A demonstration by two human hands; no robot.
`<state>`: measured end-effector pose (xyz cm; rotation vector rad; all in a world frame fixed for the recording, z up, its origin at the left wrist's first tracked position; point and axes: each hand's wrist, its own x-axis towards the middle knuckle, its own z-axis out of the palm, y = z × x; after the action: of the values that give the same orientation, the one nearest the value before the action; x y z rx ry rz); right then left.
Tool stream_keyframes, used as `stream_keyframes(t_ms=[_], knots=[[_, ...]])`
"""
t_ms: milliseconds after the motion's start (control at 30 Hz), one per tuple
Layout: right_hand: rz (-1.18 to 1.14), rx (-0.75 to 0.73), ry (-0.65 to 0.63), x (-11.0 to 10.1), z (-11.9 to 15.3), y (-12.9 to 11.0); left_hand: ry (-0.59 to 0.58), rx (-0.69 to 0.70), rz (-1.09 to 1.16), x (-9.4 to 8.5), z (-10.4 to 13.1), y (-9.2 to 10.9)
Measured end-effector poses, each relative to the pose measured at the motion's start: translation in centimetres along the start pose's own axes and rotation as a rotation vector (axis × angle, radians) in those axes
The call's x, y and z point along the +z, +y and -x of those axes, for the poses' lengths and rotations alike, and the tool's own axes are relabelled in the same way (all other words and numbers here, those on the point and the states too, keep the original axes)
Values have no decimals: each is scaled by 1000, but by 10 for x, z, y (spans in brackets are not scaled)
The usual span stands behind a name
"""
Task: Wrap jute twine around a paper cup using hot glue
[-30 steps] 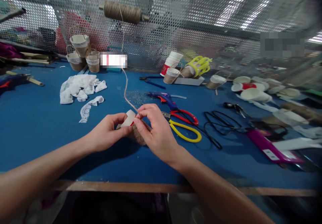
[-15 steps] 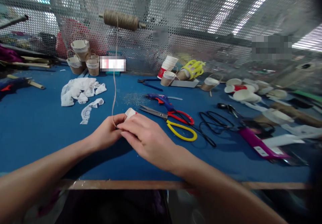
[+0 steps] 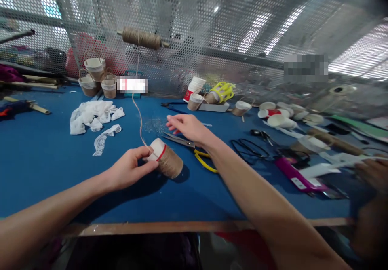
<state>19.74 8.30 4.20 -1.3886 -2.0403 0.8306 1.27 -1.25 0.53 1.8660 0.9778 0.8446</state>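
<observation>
My left hand point(image 3: 130, 168) grips the white end of a paper cup point(image 3: 166, 160) that lies on its side on the blue table point(image 3: 42, 157); most of the cup is wound in brown twine. A strand of twine point(image 3: 137, 100) runs up from the cup to a twine spool point(image 3: 142, 38) mounted on the mesh wall. My right hand point(image 3: 188, 127) is stretched forward with fingers apart and holds nothing. It hovers over the blue glue gun, which it hides, and the blades of the red and yellow scissors point(image 3: 200, 155).
White lace scraps point(image 3: 91, 116) lie at left. Twine-wrapped cup baskets point(image 3: 96, 77) and stacked paper cups point(image 3: 194, 88) stand along the mesh. Black scissors point(image 3: 263, 136), a black cord point(image 3: 248, 148), a magenta tool point(image 3: 295, 173) and loose cups point(image 3: 280, 116) fill the right. Another person's hand point(image 3: 374, 173) shows at far right.
My right hand has left the cup and reached forward over the glue gun. My left hand alone holds the cup. The view has tilted upward.
</observation>
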Motion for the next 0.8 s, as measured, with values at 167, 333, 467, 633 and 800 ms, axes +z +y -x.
stream_keyframes(t_ms=[167,333,467,633,800], knots=[[-296,-25,-240,25,-43,-43,-217,207,0,4,8,13],[-431,-87,-199,-1,-92,-84,-310,231,-11,3,10,20],[-418,-143,-90,-27,-113,-104,-347,222,28,3,10,22],[-214,-207,-65,-1,-92,-89,-363,206,153,3,10,20],[53,-349,-406,55,-20,-59,-471,185,295,5,10,19]])
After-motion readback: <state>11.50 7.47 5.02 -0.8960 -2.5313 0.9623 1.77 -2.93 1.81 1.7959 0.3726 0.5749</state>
